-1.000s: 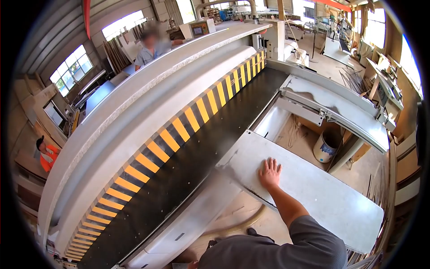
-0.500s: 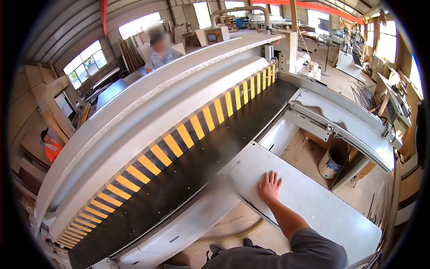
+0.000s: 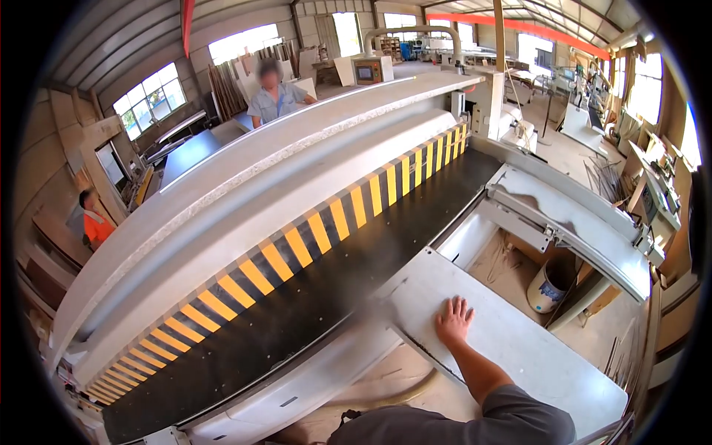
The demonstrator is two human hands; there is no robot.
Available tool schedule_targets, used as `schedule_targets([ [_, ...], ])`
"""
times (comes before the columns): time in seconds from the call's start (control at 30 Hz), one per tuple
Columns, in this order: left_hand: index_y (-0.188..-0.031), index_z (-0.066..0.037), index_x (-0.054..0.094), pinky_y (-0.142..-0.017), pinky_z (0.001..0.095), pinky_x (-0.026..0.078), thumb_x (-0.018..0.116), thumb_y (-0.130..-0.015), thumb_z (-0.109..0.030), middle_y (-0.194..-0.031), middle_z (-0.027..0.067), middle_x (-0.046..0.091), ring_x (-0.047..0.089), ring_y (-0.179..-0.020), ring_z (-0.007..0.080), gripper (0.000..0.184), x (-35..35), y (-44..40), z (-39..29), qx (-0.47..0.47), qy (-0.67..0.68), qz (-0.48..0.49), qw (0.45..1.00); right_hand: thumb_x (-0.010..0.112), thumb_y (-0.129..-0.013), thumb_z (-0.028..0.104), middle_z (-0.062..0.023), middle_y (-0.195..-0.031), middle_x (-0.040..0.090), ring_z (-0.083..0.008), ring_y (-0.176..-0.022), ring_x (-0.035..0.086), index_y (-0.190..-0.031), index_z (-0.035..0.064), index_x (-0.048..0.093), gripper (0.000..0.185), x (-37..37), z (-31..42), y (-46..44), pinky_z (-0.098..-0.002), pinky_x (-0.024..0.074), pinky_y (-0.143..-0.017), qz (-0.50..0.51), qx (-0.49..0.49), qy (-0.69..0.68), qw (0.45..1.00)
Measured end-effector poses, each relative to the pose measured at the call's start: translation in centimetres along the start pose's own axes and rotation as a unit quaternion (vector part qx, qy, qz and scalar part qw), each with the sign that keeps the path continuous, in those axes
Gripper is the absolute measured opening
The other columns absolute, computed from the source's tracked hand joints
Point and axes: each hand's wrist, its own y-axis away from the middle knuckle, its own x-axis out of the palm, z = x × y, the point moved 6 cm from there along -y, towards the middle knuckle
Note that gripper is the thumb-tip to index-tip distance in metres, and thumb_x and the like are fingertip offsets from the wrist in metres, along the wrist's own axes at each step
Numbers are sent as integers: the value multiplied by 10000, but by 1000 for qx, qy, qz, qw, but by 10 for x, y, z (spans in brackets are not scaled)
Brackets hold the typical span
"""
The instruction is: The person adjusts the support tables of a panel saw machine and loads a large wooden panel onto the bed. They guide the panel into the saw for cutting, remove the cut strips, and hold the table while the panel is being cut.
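My right hand (image 3: 455, 321) lies palm down on the pale support table (image 3: 512, 334), near its left edge, with the fingers stretched out and holding nothing. My left hand does not show anywhere in the view. In front of me runs a long machine with a black bed (image 3: 319, 285) and a guard strip (image 3: 300, 245) striped in yellow and black. Above that strip sits the machine's pale beam (image 3: 245, 200).
Behind the beam stands a person in a grey-blue shirt (image 3: 273, 104); another in an orange top (image 3: 97, 225) is at the far left. Right of my table are a second side table (image 3: 586, 222) with a rail and a white bucket (image 3: 547, 289) on the floor. A control panel (image 3: 368, 72) stands at the back.
The view has tilted slightly, shifting the scene a little. My right hand stays flat on the table. The person behind the beam now holds an arm farther out to the side.
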Motion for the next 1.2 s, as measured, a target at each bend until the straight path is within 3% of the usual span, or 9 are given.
schedule_targets([
  [0.07, -1155, -7, 759, -925, 450, 577, 670, -1054, -266, -1073, 177, 776, 731, -985, 296, 292, -34, -4, -35, 24, 6, -37, 999, 569, -1035, 421, -181, -1797, 283, -392, -1692, 149, -1663, 88, 418, 727, -1, 3, -2, -650, 48, -1345, -2, 1, -8, 1000],
  [0.13, -1158, -6, 759, -928, 450, 578, 669, -1055, -264, -1075, 175, 776, 730, -986, 293, 292, -108, 2, -139, 72, 63, -95, 991, 569, -1033, 429, -181, -1794, 287, -392, -1691, 153, -1661, 89, 421, 729, -5, 7, -3, -651, 55, -1344, -3, 2, -4, 1000],
  [0.2, -1086, -4, 752, -848, 392, 566, 702, -1016, -120, -956, 123, 737, 696, -884, 245, 144, -205, 25, -282, 178, 237, -147, 944, 569, -1031, 436, -182, -1791, 293, -392, -1689, 159, -1659, 88, 422, 733, -3, 8, 0, -652, 60, -1343, -3, 2, -1, 1000],
  [0.27, -1070, -2, 745, -788, 352, 548, 724, -975, -24, -917, 112, 722, 679, -848, 237, 100, -269, 48, -375, 276, 240, -146, 919, 567, -1031, 441, -182, -1786, 301, -393, -1686, 166, -1659, 86, 420, 737, 1, 7, -1, -654, 66, -1342, -7, -3, 6, 1000],
  [0.33, -1022, -6, 740, -762, 368, 546, 780, -953, -54, -945, 117, 730, 671, -821, 244, 93, -325, 107, -452, 452, 305, -136, 827, 576, -1022, 432, -186, -1776, 317, -394, -1681, 178, -1647, 85, 440, 727, -2, 12, -1, -651, 66, -1343, -10, -4, -12, 1000],
  [0.4, -971, -5, 721, -724, 390, 537, 819, -937, -82, -941, 134, 706, 662, -807, 255, 129, -369, 166, -506, 656, 355, -57, 664, 579, -1019, 430, -183, -1776, 322, -386, -1682, 180, -1641, 94, 455, 718, -2, 13, -1, -645, 66, -1345, -9, -2, -17, 1000],
  [0.5, -955, 6, 701, -685, 406, 526, 822, -949, -148, -904, 144, 678, 640, -775, 270, 196, -397, 188, -542, 760, 338, 61, 552, 583, -1005, 427, -179, -1773, 335, -385, -1679, 203, -1644, 112, 465, 721, 7, 10, -4, -662, 64, -1341, -15, -1, -12, 1000],
  [0.9, -961, 14, 695, -671, 408, 521, 794, -976, -168, -884, 143, 666, 622, -757, 270, 207, -393, 181, -548, 730, 427, 57, 531, 594, -1015, 424, -177, -1780, 327, -382, -1683, 191, -1638, 100, 470, 713, -2, 15, -2, -643, 84, -1348, -1, 10, -13, 1000],
  [1.2, -965, 20, 690, -661, 409, 517, 774, -997, -182, -869, 142, 657, 608, -744, 270, 221, -405, 173, -536, 677, 485, -79, 549, 604, -1009, 388, -173, -1780, 327, -378, -1682, 197, -1638, 104, 467, 703, 5, 13, -4, -634, 90, -1350, -7, 6, 0, 1000],
])
